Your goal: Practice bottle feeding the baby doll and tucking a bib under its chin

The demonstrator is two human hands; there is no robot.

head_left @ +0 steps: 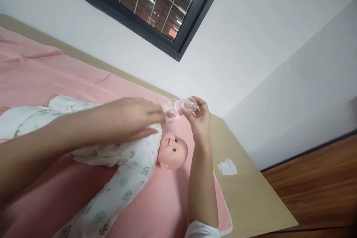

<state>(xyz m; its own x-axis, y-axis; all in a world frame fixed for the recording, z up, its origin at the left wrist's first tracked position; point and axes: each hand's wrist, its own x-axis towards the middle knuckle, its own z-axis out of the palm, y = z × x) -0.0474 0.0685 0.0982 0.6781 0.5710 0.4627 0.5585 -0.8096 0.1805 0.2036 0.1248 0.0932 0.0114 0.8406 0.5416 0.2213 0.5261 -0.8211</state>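
Observation:
A clear baby bottle point(173, 110) with a pale pink collar is held on its side above the doll's head. My right hand point(201, 119) is closed around its domed clear cap, with thumb and fingers on opposite sides. At the bottle's other end, my left hand point(139, 117) grips it. Its fingers hide that end and look slightly blurred. Below the bottle lies a baby doll point(176, 152) on its back, dressed in a white suit point(129, 167) with green and grey animal prints. My left forearm covers part of the doll's body.
A pink sheet point(158, 200) lies under the doll on a beige tabletop point(251, 200). A crumpled white tissue point(227, 167) rests right of my right forearm. Behind stand a white wall point(264, 26) and a dark-framed window point(178, 46). Wood-grained brown panelling point(315, 171) is at right.

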